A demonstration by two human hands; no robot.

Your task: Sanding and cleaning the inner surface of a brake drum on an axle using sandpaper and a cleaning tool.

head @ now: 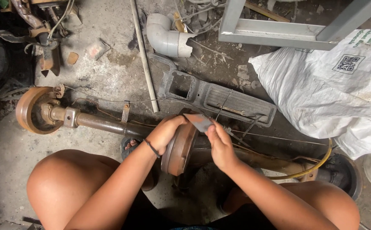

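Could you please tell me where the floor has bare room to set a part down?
Bare concrete lies between the thin pipe and the rusty hub. It is crowded around the hands, over the grey panel, and beside the white sack.

Both forearms reach forward from above the bare knees and converge. The left hand (165,133) curls palm-down, a dark band around its wrist. The right hand (220,145) pinches with fingers (211,129) bent, thumb up.

A bulging white woven sack (330,89) lies at the right, bearing a square black-and-white code label (349,64).
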